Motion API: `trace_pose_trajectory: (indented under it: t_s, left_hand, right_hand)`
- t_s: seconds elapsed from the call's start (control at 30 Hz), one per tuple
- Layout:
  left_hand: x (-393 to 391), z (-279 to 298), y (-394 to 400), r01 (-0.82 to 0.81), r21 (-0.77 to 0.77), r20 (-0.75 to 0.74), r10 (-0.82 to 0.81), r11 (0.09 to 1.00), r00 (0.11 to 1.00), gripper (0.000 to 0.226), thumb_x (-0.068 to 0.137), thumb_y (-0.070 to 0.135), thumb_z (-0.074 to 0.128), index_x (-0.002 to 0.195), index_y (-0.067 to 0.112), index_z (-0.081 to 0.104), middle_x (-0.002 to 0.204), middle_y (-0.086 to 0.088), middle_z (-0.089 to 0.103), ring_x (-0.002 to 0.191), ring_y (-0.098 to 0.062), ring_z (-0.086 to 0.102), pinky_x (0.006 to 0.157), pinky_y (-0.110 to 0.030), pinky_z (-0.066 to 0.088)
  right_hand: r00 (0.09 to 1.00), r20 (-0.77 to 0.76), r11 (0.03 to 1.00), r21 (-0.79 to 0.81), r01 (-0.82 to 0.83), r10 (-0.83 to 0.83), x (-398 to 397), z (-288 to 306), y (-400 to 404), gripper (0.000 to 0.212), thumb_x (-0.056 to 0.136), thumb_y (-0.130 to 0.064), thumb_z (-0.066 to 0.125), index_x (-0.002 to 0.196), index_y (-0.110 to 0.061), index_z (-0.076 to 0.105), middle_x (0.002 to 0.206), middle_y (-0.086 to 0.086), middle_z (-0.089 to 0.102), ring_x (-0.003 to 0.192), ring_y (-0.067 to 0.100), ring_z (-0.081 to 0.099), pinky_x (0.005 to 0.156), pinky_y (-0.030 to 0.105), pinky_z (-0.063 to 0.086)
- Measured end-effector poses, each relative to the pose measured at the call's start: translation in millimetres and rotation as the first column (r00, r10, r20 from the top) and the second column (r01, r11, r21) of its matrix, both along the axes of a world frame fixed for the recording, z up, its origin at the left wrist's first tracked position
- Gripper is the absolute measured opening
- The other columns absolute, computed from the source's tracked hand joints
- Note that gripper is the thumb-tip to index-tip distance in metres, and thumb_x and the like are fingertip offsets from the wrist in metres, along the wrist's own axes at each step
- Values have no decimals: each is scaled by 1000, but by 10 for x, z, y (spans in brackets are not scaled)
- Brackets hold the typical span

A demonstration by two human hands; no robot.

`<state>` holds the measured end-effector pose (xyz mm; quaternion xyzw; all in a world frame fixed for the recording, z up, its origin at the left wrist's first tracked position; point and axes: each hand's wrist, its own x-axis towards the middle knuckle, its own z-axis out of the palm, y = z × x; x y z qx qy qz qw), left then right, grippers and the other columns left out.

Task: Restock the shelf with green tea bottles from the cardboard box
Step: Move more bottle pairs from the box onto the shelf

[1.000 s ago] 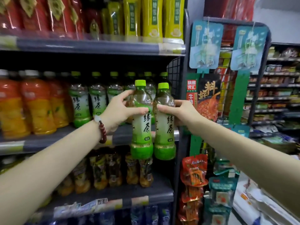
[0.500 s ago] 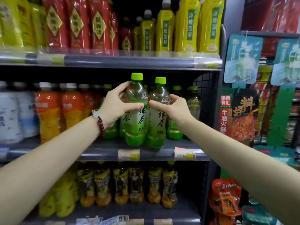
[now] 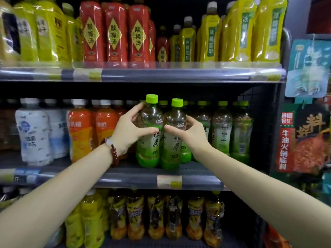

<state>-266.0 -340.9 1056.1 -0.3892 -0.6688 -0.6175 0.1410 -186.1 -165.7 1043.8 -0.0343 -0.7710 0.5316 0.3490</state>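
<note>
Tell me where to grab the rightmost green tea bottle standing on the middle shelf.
Take the rightmost green tea bottle by its clear upper shoulder, below the cap, coming from the open front. It stands upright at the row's end, with the mesh side panel beside it and another bottle on its left.

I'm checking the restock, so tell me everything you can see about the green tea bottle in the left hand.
The left-hand green tea bottle is clear plastic with a lime-green screw cap, a green and white label printed with dark characters, and pale tea inside. It stands upright at the middle shelf, its base at the front edge. The left hand grips its shoulder, and its side meets the right-hand bottle.
</note>
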Motion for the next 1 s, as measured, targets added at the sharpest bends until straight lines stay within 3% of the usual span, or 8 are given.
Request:
trace_pose_trajectory:
  t_s: [0.1,0.23,0.3,0.43,0.6,0.73,0.83,1.0]
  left_hand:
    - [-100,-80,-7,32,11,65,-32,999,997,88,61,0,83,137,21,45,123,4,62,111,0,58,94,-21,49]
    - [-256,-163,60,46,56,183,-56,997,982,76,65,6,82,129,22,45,114,2,63,104,-8,62,77,-19,54]
    - [-322,-259,90,0,42,215,-9,999,976,73,66,12,82,127,23,44,114,6,59,105,-9,59,84,-24,51]
    - [-385,-615,91,-49,-160,169,77,986,983,80,65,26,84,132,27,41,121,11,57,115,-12,55,100,-35,46]
    - [-339,-711,98,-147,-229,127,180,962,975,67,67,31,83,126,22,52,115,7,62,103,-10,59,94,-31,50]
    - [-359,-634,39,-120,-238,158,160,964,974,60,65,29,84,119,23,58,111,7,66,102,-11,63,92,-35,54]
    - [-392,-631,-30,-100,-217,191,143,971,971,52,65,24,84,111,27,61,106,7,69,99,-11,65,90,-34,54]
    - [-473,-631,-171,-42,-175,274,90,984,958,51,68,14,81,114,21,61,109,1,69,101,-16,66,92,-39,53]
  right_hand:
    - [999,40,1000,-23,6,-6,-90,4,-22,101,68,-43,82,149,-12,29,152,7,37,139,24,37,112,40,31]
    - [993,118,1000,5,10,-11,-224,15,-16,102,70,-47,79,150,-12,24,154,9,34,140,27,36,112,42,32]
    - [991,127,996,84,30,-40,-251,-67,-21,98,73,-45,78,150,-15,25,153,7,35,140,26,35,112,42,32]
    - [992,102,990,131,57,-70,-216,-212,-14,94,74,-40,79,149,-20,26,153,1,35,140,24,34,111,41,33]
    - [977,172,983,154,102,-128,-218,-419,-15,80,72,-37,81,138,-13,43,135,4,56,119,17,53,93,26,41]
    - [972,177,983,119,136,-156,-275,-481,-68,78,69,-39,82,134,-13,48,129,5,61,120,21,56,100,35,47]
    - [971,169,981,120,151,-170,-302,-470,-134,75,69,-39,82,132,-12,50,127,4,61,119,21,56,97,32,46]
    - [969,161,977,128,168,-187,-389,-488,-280,79,68,-44,82,131,-11,51,127,4,61,119,22,55,101,35,47]
